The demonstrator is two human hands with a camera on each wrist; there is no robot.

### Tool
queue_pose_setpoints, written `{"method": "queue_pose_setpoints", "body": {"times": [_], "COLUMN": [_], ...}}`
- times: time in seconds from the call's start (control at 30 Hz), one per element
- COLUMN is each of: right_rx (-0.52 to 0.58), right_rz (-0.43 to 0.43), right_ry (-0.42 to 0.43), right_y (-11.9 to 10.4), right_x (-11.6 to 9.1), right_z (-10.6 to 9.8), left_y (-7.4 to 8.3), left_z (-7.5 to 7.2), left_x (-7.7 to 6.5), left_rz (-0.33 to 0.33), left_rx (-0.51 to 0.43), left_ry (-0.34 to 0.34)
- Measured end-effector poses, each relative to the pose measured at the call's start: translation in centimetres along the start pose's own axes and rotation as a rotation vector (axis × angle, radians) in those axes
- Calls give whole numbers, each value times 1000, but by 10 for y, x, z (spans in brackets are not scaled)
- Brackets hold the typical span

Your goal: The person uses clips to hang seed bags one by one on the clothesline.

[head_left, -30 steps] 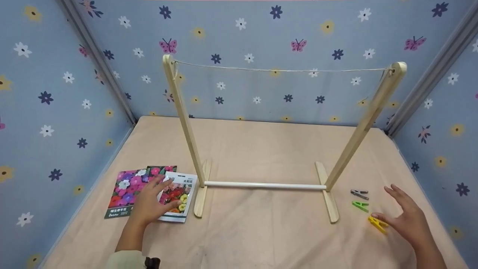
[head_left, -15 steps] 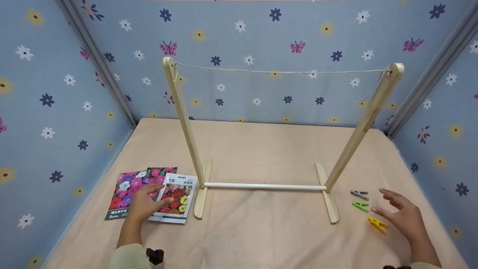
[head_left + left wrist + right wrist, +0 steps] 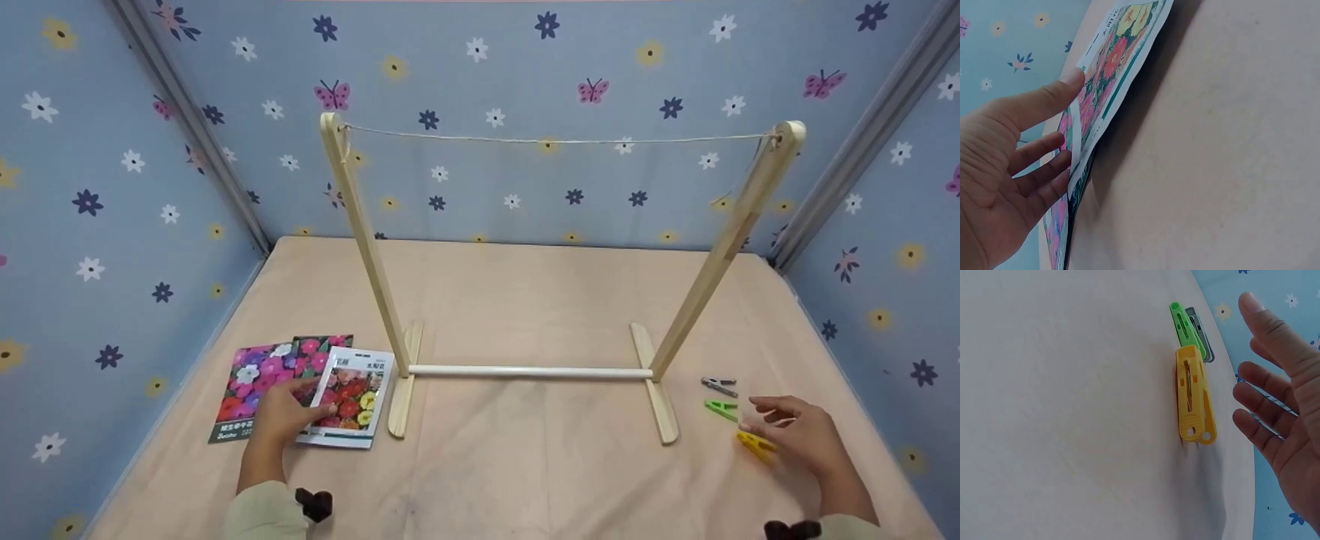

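Note:
My left hand [image 3: 281, 411] is at the left edge of a white flower seed packet [image 3: 358, 390]. Its thumb lies over the packet's face, and the loosely bent fingertips [image 3: 1060, 160] come right up to its edge in the left wrist view. Two more flower-printed packets [image 3: 244, 401] lie partly beneath the white one. My right hand [image 3: 806, 439] hovers beside a yellow clothespin [image 3: 1190, 394], thumb and fingers spread apart with nothing between them. Beyond the yellow one lie a green clothespin [image 3: 1185, 326] and a grey clothespin [image 3: 1203, 337].
A wooden stand with two uprights [image 3: 367, 255] rises in the middle. A string [image 3: 555, 141] spans their tops, and a white rod [image 3: 529, 372] joins their feet. Flower-patterned panels [image 3: 480, 82] enclose the beige tabletop [image 3: 525, 300] at the back and both sides.
The left hand has drawn back leftward and down from across the packets to the white packet's edge. My right hand has lowered towards the yellow clothespin, its fingers coming closer to the thumb.

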State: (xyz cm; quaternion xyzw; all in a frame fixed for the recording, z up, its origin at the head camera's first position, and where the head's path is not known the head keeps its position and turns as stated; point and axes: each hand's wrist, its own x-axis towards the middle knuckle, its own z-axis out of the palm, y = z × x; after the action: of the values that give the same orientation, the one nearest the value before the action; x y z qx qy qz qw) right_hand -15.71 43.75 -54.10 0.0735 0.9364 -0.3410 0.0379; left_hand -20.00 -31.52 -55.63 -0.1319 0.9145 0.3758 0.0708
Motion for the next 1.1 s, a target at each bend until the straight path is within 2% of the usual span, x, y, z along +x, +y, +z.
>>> {"method": "queue_pose_setpoints", "body": {"times": [0.3, 0.47, 0.67, 0.83, 0.97, 1.1], "right_rx": [-65, -102, -78, -72, -31, 2], "right_rz": [59, 68, 126, 126, 113, 137], "right_ry": [-144, -175, -223, -227, -199, -164], "right_y": [7, 12, 18, 22, 27, 32], "right_x": [1, -4, -10, -13, -12, -13], "right_z": [-3, -6, -13, -13, -10, -9], "left_y": [2, 7, 9, 4, -3, -7], "left_z": [6, 10, 13, 14, 13, 15], "left_x": [0, 4, 7, 4, 1, 0], "left_rz": [4, 14, 39, 63, 40, 34], "left_rx": [31, 31, 8, -34, -77, -110], "left_ry": [-4, -36, -41, 1, 35, 55]}}
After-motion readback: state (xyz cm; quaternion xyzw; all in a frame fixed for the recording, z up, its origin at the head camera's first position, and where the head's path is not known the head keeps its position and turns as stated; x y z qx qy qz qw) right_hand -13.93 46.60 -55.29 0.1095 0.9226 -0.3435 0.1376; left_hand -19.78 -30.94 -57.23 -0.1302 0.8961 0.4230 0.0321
